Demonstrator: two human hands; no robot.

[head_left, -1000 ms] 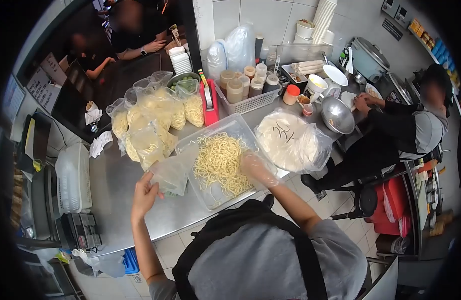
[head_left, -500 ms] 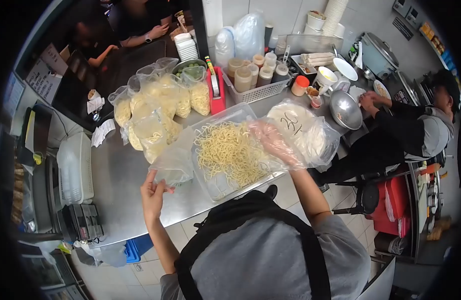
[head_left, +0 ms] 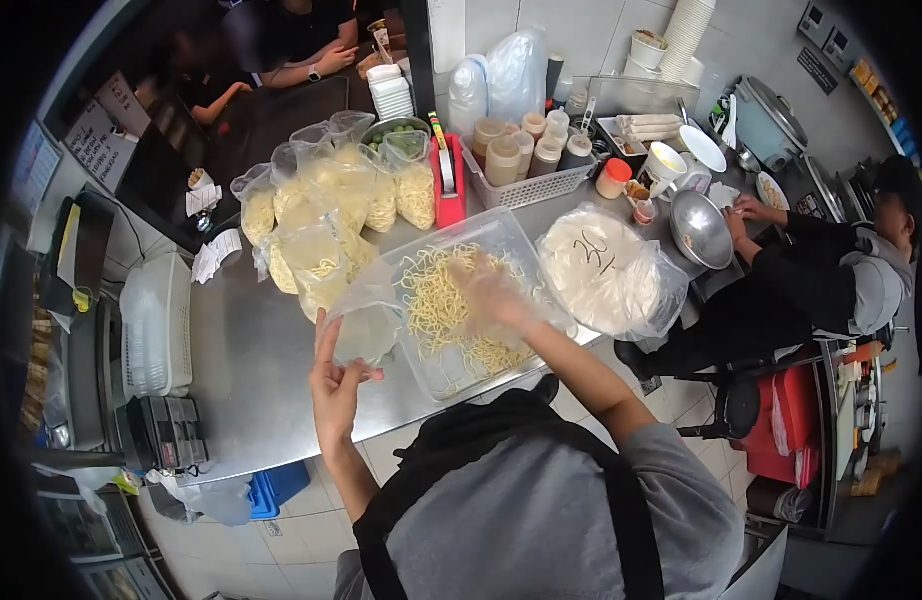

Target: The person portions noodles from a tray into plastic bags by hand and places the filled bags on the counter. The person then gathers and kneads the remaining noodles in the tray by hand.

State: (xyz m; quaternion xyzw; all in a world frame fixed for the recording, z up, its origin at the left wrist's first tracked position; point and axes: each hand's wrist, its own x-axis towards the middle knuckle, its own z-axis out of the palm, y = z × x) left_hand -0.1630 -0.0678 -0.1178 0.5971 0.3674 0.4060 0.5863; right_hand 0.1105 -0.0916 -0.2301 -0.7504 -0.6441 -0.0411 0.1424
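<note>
Both busy — left hand [head_left: 336, 385] grasping the bag [head_left: 369, 322] by the tub [head_left: 431, 380], right hand [head_left: 493, 300] blurred among the tub's noodles [head_left: 431, 305], its grip impossible to tell — best keep the bag's mouth wide, handle strands gently.

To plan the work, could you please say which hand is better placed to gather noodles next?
Probably the right hand: it is at the loose noodles, while the left hand is occupied holding a plastic bag.

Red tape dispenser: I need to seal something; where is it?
The tape dispenser stands upper-centre in the head view, between the noodle bags on its left and the bottle basket on its right, beyond the clear tub.
</note>
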